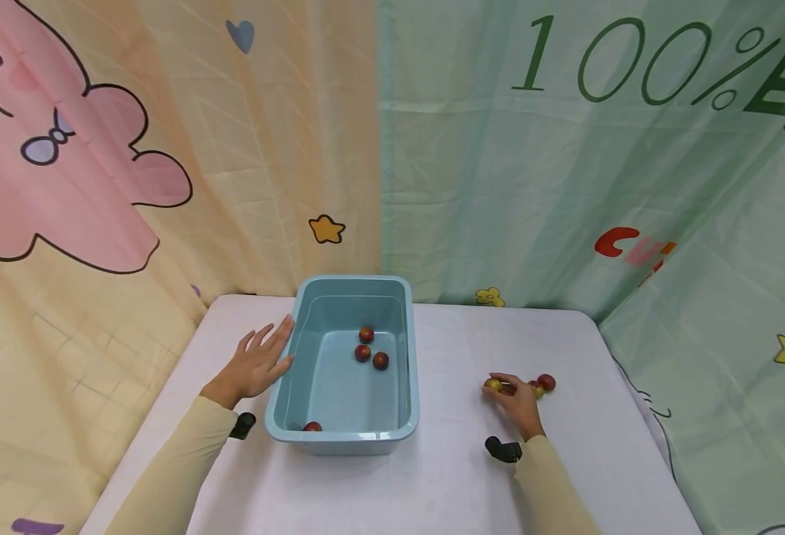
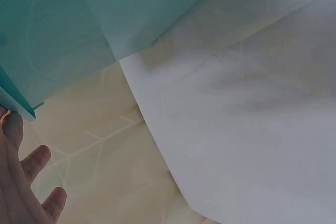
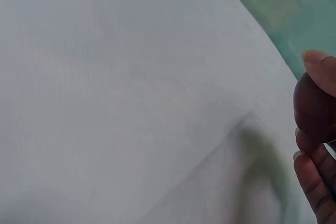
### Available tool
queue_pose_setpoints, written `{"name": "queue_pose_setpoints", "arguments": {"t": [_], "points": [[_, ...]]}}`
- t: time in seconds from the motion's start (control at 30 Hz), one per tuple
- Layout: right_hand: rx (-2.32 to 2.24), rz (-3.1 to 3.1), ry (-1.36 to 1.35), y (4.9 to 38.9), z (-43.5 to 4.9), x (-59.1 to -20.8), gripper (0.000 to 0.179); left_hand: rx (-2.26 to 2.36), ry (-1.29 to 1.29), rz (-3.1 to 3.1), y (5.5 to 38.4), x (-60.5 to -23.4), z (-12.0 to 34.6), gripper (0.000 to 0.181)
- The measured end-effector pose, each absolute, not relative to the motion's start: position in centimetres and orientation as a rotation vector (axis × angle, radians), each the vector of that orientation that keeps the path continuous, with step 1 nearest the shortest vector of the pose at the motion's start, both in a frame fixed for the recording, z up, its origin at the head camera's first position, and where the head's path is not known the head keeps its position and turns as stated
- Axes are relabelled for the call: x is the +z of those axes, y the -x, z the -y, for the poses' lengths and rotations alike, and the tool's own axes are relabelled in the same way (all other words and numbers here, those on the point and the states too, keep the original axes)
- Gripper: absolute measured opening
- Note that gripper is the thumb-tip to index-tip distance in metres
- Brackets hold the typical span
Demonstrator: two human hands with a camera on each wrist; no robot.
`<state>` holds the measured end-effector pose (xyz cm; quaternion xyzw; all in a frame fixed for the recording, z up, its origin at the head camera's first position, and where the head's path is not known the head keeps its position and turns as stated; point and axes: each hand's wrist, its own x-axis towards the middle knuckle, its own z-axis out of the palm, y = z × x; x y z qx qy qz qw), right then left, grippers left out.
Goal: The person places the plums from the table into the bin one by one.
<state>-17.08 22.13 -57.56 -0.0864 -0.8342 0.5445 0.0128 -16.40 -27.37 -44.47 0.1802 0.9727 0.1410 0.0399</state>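
Head view, and the right hand pinches a fruit right of the tub, grip closed to its width, the fruit likely light, firm and slippery, best taken round the middle, as the empty left hand, fingers straight, touches the tub's left rim.

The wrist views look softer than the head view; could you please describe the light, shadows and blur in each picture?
Head: crisp and evenly lit, with glare on the front rim of the tub and faint shadows on the table; left wrist: hazy, with soft-edged shadows over the table; right wrist: dim, the fruit dark, a blurred greenish patch low at right.
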Motion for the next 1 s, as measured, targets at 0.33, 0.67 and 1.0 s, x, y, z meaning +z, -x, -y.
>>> {"name": "queue_pose_setpoints", "arguments": {"t": [0.33, 0.67, 1.0], "points": [[1.736, 2.644, 0.242, 18.9, -19.5, -55.9, 0.047, 0.417, -0.551, -2.983, 16.3, -44.5, 27.5, 0.068], [1.751, 2.655, 0.179, 19.7, -18.5, -54.5, 0.049, 0.422, -0.544, -2.980, 16.4, -44.4, 27.5, 0.068], [1.774, 2.657, 0.070, 20.5, -18.0, -53.6, 0.051, 0.420, -0.550, -2.983, 16.4, -44.4, 27.5, 0.068]]}}
